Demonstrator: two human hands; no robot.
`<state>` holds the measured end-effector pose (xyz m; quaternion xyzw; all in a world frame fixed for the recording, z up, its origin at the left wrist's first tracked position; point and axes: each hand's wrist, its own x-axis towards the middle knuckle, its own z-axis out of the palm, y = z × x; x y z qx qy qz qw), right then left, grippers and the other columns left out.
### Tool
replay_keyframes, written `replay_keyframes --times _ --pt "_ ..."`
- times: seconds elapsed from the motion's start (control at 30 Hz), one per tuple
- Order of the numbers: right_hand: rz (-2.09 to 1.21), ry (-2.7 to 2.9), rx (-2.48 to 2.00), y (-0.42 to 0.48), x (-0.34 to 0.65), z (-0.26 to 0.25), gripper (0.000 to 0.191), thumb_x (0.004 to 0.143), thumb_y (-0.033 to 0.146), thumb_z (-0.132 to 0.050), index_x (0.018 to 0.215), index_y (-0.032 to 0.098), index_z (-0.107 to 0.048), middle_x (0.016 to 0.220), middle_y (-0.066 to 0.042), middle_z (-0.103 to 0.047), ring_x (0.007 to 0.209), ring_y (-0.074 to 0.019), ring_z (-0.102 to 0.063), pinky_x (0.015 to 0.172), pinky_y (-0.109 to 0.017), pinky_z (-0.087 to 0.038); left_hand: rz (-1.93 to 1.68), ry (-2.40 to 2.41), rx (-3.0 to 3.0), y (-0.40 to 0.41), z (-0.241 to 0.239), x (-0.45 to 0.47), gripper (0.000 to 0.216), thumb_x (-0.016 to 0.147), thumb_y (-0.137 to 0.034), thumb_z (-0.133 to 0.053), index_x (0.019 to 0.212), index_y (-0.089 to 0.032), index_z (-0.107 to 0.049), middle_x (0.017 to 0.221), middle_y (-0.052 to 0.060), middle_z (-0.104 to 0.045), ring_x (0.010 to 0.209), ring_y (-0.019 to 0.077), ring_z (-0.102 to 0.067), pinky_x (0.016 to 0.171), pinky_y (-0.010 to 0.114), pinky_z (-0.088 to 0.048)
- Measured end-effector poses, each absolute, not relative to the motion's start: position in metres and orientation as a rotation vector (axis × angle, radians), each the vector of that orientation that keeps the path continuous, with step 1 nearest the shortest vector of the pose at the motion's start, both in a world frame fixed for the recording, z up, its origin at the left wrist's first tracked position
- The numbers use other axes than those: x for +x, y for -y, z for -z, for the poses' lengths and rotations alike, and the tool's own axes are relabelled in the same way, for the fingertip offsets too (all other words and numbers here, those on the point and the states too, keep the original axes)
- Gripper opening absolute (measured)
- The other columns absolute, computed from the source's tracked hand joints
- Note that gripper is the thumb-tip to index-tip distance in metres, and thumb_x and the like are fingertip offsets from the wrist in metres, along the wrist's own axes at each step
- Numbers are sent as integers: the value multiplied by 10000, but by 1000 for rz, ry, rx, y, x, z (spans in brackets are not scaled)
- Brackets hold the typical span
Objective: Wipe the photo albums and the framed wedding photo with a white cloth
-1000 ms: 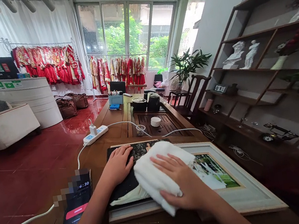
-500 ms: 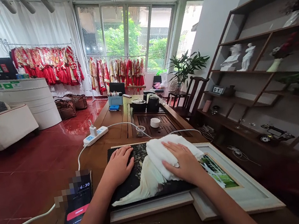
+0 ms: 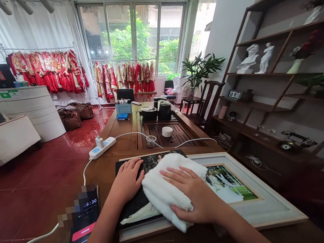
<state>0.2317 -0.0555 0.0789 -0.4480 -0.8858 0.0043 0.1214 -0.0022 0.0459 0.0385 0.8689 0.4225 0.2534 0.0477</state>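
Note:
A white towel (image 3: 165, 195) is bunched over a dark photo panel (image 3: 134, 205) that shows part of a pale gown. My right hand (image 3: 189, 191) grips the towel from above, fingers spread across it and the thumb at its near side. My left hand (image 3: 131, 178) lies flat on the panel's left part, fingers extended, holding nothing. Beneath the panel is a light-framed picture, whose frame edge (image 3: 143, 231) shows at the front. To the right, a white-framed wedding photo (image 3: 231, 182) lies flat, partly covered by the towel and my right forearm.
A lit phone (image 3: 84, 223) lies left of my forearm. Behind it sits a power strip (image 3: 102, 148) with a white cable across the table. Farther back are a white cup (image 3: 167, 131) on a slatted tea tray and a dark kettle (image 3: 165, 111). Wooden shelves (image 3: 266, 75) stand at right.
My right hand has slid the towel left and toward me, over the panel's front edge. More of the wedding photo shows. My left hand stays in place.

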Motion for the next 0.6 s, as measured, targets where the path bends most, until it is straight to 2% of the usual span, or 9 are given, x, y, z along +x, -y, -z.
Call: replay_keyframes --times 0.23,0.47,0.53,0.6 --pt "211 2286 -1569 38 259 -66 732 807 532 -541 1436 192 -383 1443 -114 -451 1318 -334 -408 1085 -564 -261 -772 -1294 2638 -45 -40 -3 383 967 -338 -377 1313 -231 -502 1387 62 -500 1298 226 -432 1103 419 -321" --pt "58 2549 -1360 72 234 -72 1068 618 726 -616 1486 198 -285 1520 -119 -324 1354 -386 -324 1121 -574 -180 -767 -1296 2646 -45 -40 -2 378 965 -329 -377 1310 -231 -496 1385 56 -503 1297 220 -433 1100 415 -323" --pt "34 2635 -1305 82 226 -71 1056 637 706 -605 1494 192 -264 1544 -106 -271 1378 -390 -274 1132 -576 -151 -756 -1302 2655 -45 -40 -2 376 967 -323 -371 1309 -227 -493 1390 56 -498 1301 216 -427 1101 408 -319" --pt "69 2679 -1278 88 224 -70 970 689 586 -603 1498 182 -250 1558 -101 -230 1390 -392 -246 1131 -587 -133 -752 -1308 2662 -45 -40 -2 376 970 -320 -365 1311 -223 -489 1394 57 -493 1305 215 -423 1102 406 -315"
